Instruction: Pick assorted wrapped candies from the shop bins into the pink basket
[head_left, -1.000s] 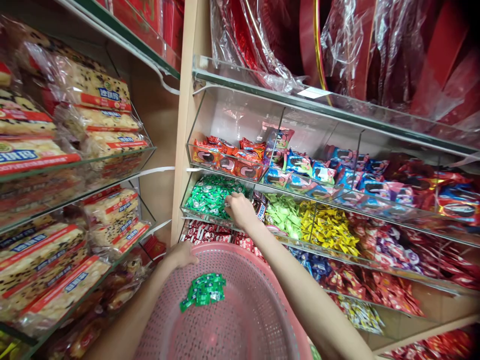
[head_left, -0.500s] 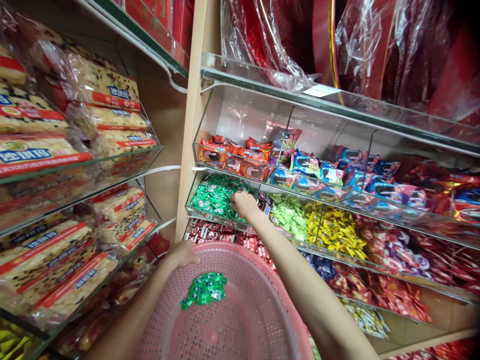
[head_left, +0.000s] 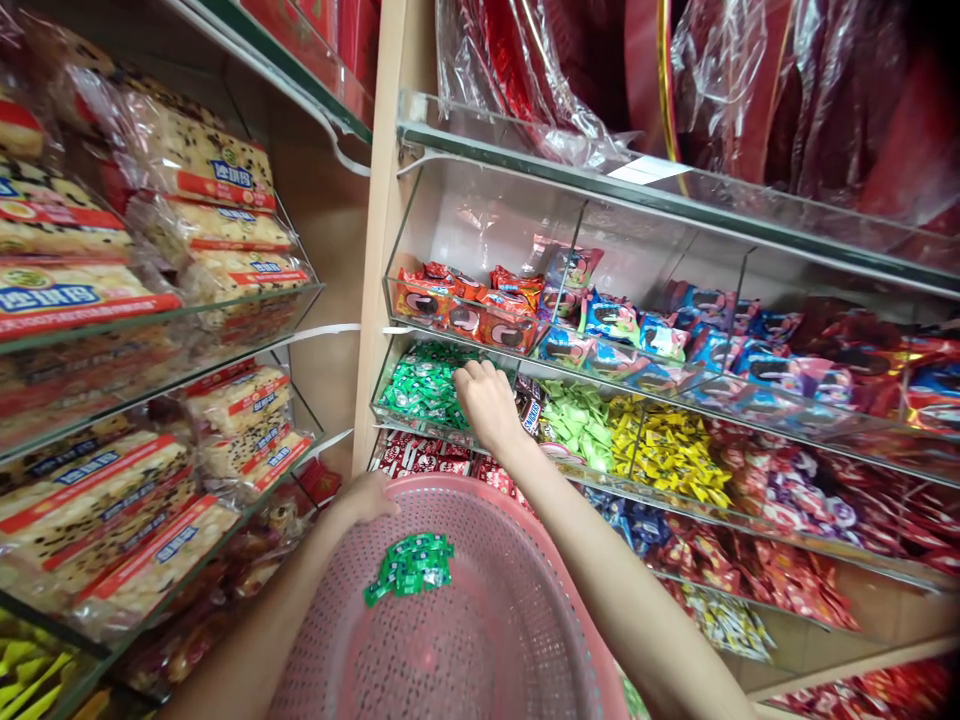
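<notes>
A pink perforated plastic basket [head_left: 517, 625] is tilted toward me, with its rim gripped at the far left by my left hand [head_left: 367, 500]. Inside it lies a small pile of green-wrapped candies [head_left: 412, 565]. My right hand [head_left: 487, 405] is at the right side of a clear shelf bin holding many green-wrapped candies [head_left: 424, 385]. Its fingers are curled downward and closed; what is in them is hidden behind the hand. Just right of that hand are brown Snickers-type bars [head_left: 531, 410].
Light-green candies [head_left: 577, 425] and yellow candies [head_left: 667, 450] fill bins to the right. Red-and-white packets [head_left: 424, 455] lie below. A glass shelf edge [head_left: 675, 195] runs above. Packaged pastries [head_left: 217, 170] crowd the left shelves beside a wooden upright [head_left: 379, 230].
My right hand has risen slightly toward me over the green candies, and its fingers are more curled. The left hand and basket stay nearly in place.
</notes>
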